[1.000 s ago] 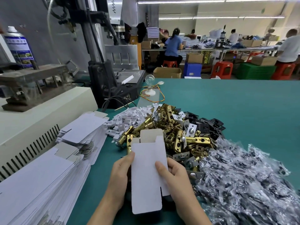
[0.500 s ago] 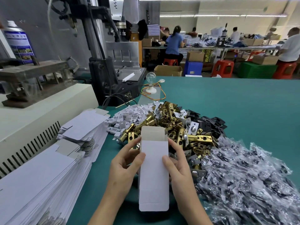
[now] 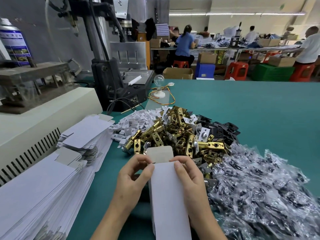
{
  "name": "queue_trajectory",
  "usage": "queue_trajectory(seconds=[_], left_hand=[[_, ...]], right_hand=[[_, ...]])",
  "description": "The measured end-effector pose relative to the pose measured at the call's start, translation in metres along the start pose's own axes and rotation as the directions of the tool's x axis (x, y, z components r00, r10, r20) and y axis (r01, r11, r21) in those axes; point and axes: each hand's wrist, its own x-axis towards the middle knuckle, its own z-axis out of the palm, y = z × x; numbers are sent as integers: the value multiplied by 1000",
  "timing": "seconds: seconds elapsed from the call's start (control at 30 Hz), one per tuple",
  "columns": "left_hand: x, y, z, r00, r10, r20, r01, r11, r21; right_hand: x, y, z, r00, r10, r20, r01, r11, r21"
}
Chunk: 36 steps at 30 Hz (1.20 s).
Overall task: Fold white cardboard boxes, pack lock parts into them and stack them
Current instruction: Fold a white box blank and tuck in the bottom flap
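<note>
Left hand [image 3: 133, 177] and right hand [image 3: 190, 177] each pinch a top corner of one box [image 3: 168, 196], held over the table [image 3: 242, 110].
The box looks opened into a sleeve with its top flap [image 3: 160, 154] standing untucked; its lower end is out of sight. Beyond lie brass latches [image 3: 176, 134], with bagged parts [image 3: 259, 187] to the right and flat blanks [image 3: 43, 187] to the left. No packed or stacked box shows, so filling, closing and stacking all seem still to come.
</note>
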Motion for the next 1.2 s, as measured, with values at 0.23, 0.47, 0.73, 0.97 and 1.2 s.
queue_trajectory(seconds=[0.23,0.47,0.73,0.97,1.2], left_hand=[[2,-2,-3,1000,0,-19,1,998,59],[0,-2,-2,1000,12,16,-14,989,146],[-2,0,-3,997,66,-26,-62,988,143],[-1,-3,-5,997,24,70,-31,993,114],[-1,-1,-1,989,-53,136,49,998,32]], right_hand=[[2,2,-1,994,105,10,-105,994,28],[2,2,-2,996,83,-23,-83,996,25],[2,3,-1,996,82,-40,-82,997,-1],[2,6,-4,995,101,5,-101,994,31],[3,4,-3,999,42,26,-41,998,-57]])
